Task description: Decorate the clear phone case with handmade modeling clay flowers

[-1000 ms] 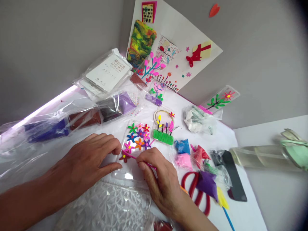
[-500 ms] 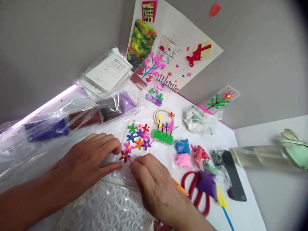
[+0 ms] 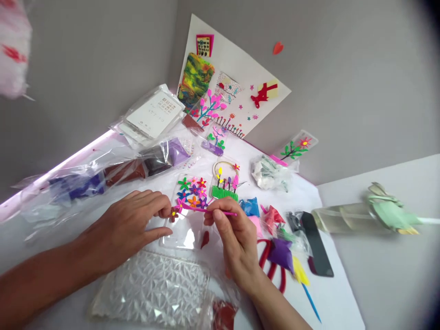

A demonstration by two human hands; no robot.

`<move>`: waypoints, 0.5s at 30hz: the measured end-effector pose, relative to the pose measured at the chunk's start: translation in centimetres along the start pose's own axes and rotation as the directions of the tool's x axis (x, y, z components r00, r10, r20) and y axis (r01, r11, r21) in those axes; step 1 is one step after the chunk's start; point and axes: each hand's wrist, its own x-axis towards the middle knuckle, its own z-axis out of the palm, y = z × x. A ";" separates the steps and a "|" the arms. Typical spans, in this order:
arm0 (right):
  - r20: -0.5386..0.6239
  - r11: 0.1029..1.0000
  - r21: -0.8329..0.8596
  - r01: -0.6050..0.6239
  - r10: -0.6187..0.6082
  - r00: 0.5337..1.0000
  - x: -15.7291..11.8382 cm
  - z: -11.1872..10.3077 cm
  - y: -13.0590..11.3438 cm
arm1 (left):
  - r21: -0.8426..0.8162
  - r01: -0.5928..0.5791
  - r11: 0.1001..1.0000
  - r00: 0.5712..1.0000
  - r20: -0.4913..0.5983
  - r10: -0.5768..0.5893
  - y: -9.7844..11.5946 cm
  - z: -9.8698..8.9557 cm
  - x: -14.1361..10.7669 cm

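Note:
A clear phone case point(image 3: 187, 231) lies on the white table, its far part covered with several small clay flowers point(image 3: 194, 191) in many colours. My left hand point(image 3: 137, 217) rests at the case's left edge, thumb and forefinger apart, close to a brown clay flower point(image 3: 173, 214). In my right hand point(image 3: 235, 233) is a thin pink modelling tool point(image 3: 195, 208), pinched between thumb and fingers above the case, its wider end toward the flowers. A small dark red piece point(image 3: 205, 239) lies by the case's right edge.
Near me sits a textured clear block point(image 3: 154, 288) beside a bag of brown clay point(image 3: 224, 314). To the right are clay packets point(image 3: 282, 253), red-handled scissors point(image 3: 271, 270), a black phone point(image 3: 318, 245) and a bottle point(image 3: 340, 219). A decorated case point(image 3: 225, 190) lies beyond.
My right hand has lifted and turned, so the pink tool now lies nearly level above the case. The left hand stays by the case. The camera view has shifted.

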 end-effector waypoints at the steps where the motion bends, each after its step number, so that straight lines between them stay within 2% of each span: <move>1: 0.000 1.000 0.009 -0.011 0.011 1.000 0.1 0.1 0.1 | -0.005 0.009 1.000 1.000 -0.001 -0.009 0.0 0.0 0.1; 6: -0.020 1.000 -0.030 -0.009 0.009 1.000 0.2 0.2 -0.1 | -0.010 0.106 0.994 0.994 0.013 -0.106 0.1 -0.2 0.5; 10: -0.014 0.997 -0.078 0.012 -0.013 1.000 0.1 0.3 -0.1 | -0.079 0.172 0.982 0.985 0.022 -0.171 -0.1 -0.3 0.4; 15: -0.020 0.995 -0.101 0.009 -0.011 1.000 0.2 0.2 0.1 | -0.072 0.109 0.991 0.994 -0.017 -0.111 -0.2 -0.4 0.3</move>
